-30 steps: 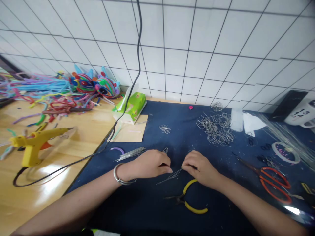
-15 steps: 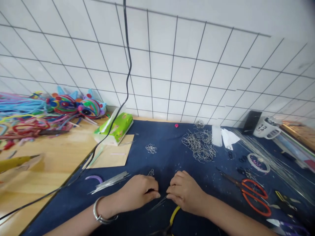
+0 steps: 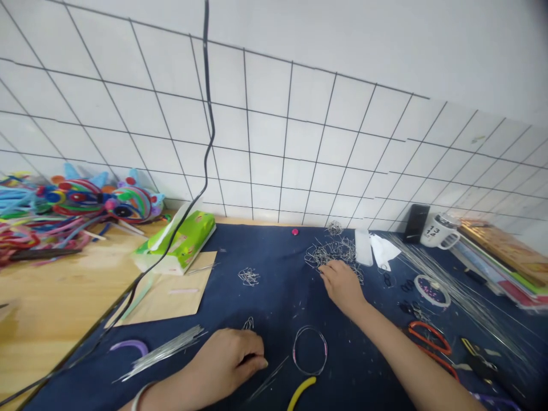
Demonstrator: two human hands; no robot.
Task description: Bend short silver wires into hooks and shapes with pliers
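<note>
My left hand (image 3: 233, 361) rests on the dark blue cloth, fingers curled and thumb close to the index finger. Whatever it pinches is hidden; a few bent wires (image 3: 248, 323) show just beyond its knuckles. Farther out, my right hand (image 3: 346, 288) reaches onto a tangled pile of bent wire pieces (image 3: 327, 249), its fingers bent together and touching the near side. I cannot make out what its fingertips pinch. Between the hands lies a thin wire ring (image 3: 294, 359) with small pink parts. A yellow curved tool handle (image 3: 302, 392) and loose straight wires (image 3: 269, 379) lie nearby.
Left lie a straight-wire bundle (image 3: 165, 351), a purple curved piece (image 3: 128, 346) and a green tissue pack (image 3: 182, 245). A small wire heap (image 3: 249, 277) sits centrally. Right are orange-handled scissors (image 3: 430, 337), a bead dish (image 3: 432, 291), long wires (image 3: 458, 294) and a mug (image 3: 439, 231).
My right hand has left the spot beside my left hand and reached forward to the wire pile. The wire ring now shows. My left hand stays about where it was; the view has shifted.
</note>
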